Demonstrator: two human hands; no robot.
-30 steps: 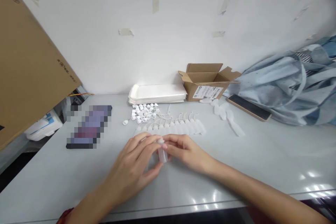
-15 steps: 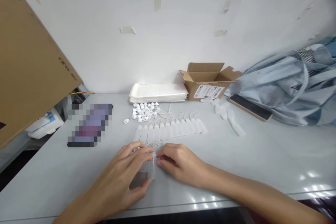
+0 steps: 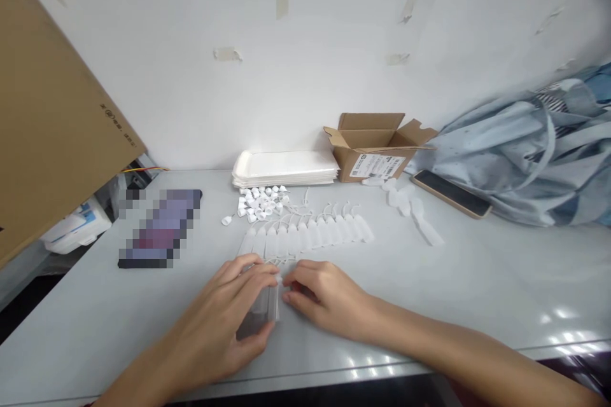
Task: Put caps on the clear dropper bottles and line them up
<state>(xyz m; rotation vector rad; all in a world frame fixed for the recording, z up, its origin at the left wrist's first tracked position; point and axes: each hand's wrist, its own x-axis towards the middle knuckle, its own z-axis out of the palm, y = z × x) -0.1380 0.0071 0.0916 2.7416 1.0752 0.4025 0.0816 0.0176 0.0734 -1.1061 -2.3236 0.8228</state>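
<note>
Though near right hand [image 3: 329, 300], translucent pieces [image 3: 273, 306] under left hand [image 3: 223, 315].

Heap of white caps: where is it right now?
In the head view, the heap of white caps lies left of centre, just in front of the white stack by the wall.

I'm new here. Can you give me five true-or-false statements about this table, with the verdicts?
1. The left hand is at a clear plastic piece. True.
2. An open cardboard box stands beside a white stack. True.
3. All the white caps are in that box. False: white caps lie on the table in front of the stack.
4. Translucent pieces lie in a row beyond the hands. True.
5. The right hand holds a phone. False: the right hand is near the left; one phone lies by the blue cloth.
</note>
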